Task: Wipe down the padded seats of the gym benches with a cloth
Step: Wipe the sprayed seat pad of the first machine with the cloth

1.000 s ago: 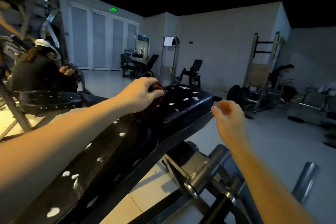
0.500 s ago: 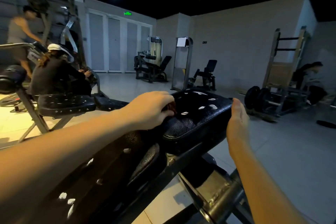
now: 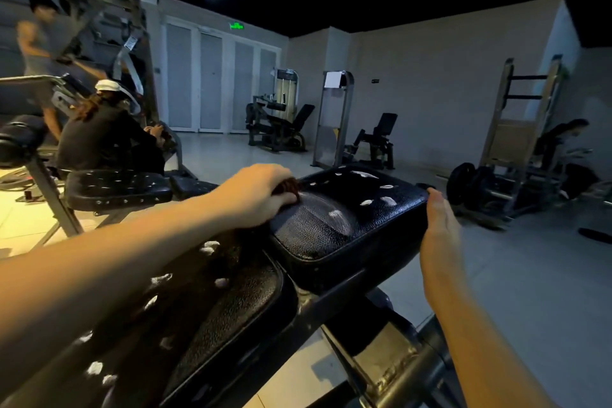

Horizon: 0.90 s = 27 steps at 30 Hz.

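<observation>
Head view: the left hand (image 3: 255, 194) has its grip curled tight over a bunched reddish cloth (image 3: 287, 187), pressing it onto the black seat pad (image 3: 318, 228). White spots (image 3: 385, 200) dot the pad just beyond that grip. The right hand (image 3: 440, 235) lies against the pad's side edge, fingers hidden, so how far that grip is open is unclear.

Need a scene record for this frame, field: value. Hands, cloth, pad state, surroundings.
left hand: grips the cloth, pressing it on the seat pad's left part
right hand: flat against the seat pad's right side, holds nothing
cloth: reddish-brown, bunched, mostly hidden under the hand
seat pad: black; white blobs on its far part, one smeared streak near the middle
back pad: nearer, black, also spotted white
surroundings: second bench at left, seated person behind it, weight plates at right
</observation>
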Tool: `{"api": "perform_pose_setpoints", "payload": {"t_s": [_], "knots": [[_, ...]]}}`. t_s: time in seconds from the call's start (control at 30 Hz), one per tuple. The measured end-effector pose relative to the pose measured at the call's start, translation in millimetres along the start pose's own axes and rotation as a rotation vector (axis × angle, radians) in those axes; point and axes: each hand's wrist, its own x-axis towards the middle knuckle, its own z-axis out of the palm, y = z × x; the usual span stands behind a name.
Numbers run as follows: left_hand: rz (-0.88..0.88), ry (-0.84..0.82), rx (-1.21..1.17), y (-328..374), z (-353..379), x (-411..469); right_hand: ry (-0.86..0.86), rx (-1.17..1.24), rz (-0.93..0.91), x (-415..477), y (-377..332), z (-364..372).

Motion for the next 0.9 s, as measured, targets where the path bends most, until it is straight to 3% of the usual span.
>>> {"api": "perform_pose_setpoints", "payload": {"t_s": [0.07, 0.13, 0.3, 0.37, 0.47, 0.53, 0.63, 0.8, 0.9], "knots": [[-0.133, 0.024, -0.021, -7, 5, 25, -0.014, -0.019, -0.014, -2, -2, 1], [-0.09, 0.046, -0.068, 15, 14, 37, -0.024, -0.044, -0.027, -5, -3, 1], [0.356, -0.039, -0.18, 68, 5, -23, -0.019, -0.048, -0.014, -2, -1, 0], [0.292, -0.045, -0.089, 34, -3, -30, -0.026, -0.042, -0.02, -1, 1, 0], [0.003, -0.027, 0.046, -28, -5, 1, -0.022, -0.032, -0.038, -1, 2, 2], [-0.095, -0.006, -0.001, -32, 3, 25, -0.025, -0.034, -0.041, -2, 1, 4], [-0.036, 0.033, -0.129, 8, 17, 40, -0.019, -0.045, -0.047, -4, -1, 5], [0.394, -0.066, -0.208, 46, 0, -26, -0.013, -0.071, -0.039, 0, 3, 2], [0.228, -0.028, -0.088, -12, -4, -24, 0.009, -0.07, -0.036, 1, 4, 5]]}}
